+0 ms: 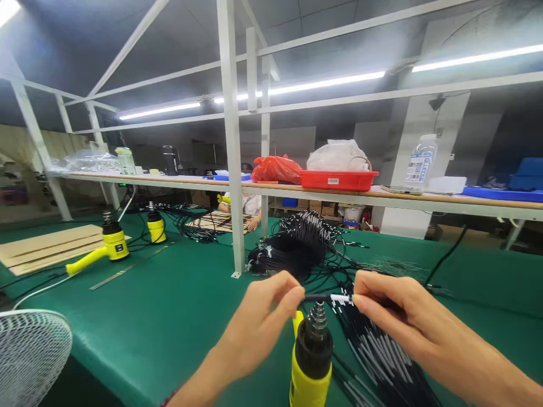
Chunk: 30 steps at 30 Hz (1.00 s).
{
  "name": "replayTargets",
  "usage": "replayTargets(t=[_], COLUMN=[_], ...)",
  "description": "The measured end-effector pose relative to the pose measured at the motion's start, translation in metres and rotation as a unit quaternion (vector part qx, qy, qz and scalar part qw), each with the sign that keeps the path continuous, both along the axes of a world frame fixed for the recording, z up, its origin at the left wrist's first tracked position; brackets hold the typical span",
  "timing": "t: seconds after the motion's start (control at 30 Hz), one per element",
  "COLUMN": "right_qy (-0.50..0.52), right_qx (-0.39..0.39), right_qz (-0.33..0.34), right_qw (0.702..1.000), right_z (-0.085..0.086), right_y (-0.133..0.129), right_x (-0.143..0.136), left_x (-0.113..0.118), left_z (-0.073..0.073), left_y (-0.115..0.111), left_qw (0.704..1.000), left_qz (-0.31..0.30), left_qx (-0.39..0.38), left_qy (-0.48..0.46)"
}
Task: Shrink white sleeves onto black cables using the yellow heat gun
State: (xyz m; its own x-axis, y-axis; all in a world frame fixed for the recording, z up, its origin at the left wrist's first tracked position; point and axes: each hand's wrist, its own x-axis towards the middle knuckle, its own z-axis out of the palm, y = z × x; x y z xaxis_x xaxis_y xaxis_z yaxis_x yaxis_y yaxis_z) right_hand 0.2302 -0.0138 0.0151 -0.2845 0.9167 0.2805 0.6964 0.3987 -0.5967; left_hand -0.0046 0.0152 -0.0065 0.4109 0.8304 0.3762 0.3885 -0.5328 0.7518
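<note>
Between my two hands a thin black cable (316,297) with a white sleeve (339,298) is stretched level. My left hand (265,322) pinches its left end, and my right hand (399,316) pinches it just past the white sleeve. Right below the cable, a yellow and black heat gun (311,356) stands upright with its coiled metal nozzle pointing up, close under the cable. A thick bundle of black cables with grey sleeves (382,350) lies beneath and beside my right hand.
A large pile of black cables (297,243) lies behind my hands by a white post (231,141). Two more heat guns (115,243), (156,225) stand at left near boards (51,243). A fan (34,356) is front left. The shelf holds a red tray (339,180). Another person (252,204) sits across.
</note>
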Motion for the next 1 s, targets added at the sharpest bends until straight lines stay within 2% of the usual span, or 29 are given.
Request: replayTargets(t=[0.1,0.27,0.4,0.5,0.67,1.0], right_qy=[-0.031,-0.007,-0.002,-0.004,-0.024,-0.051], right_qx=[-0.01,-0.022,-0.03,-0.027,-0.011,-0.016], right_qz=[0.016,0.016,0.019,0.016,-0.004,-0.035], right_qw=[0.999,1.0,0.999,1.0,1.0,0.998], right_z=[-0.003,-0.013,-0.015,-0.018,-0.02,-0.024], right_y=[-0.004,0.005,0.008,0.011,0.017,0.03], right_x=[-0.009,-0.01,-0.009,-0.009,-0.01,-0.014], left_x=[0.007,0.009,0.007,0.007,0.009,0.012], left_z=[-0.002,-0.005,-0.007,-0.01,-0.011,-0.024], left_y=[-0.002,0.0,0.003,0.006,0.013,0.03], left_qw=[0.998,0.998,0.996,0.996,0.999,0.998], left_qz=[-0.046,-0.021,-0.048,-0.06,-0.034,-0.011], left_qx=[-0.031,-0.025,-0.024,-0.036,-0.04,-0.065], left_qy=[0.006,0.048,0.074,0.058,0.012,-0.008])
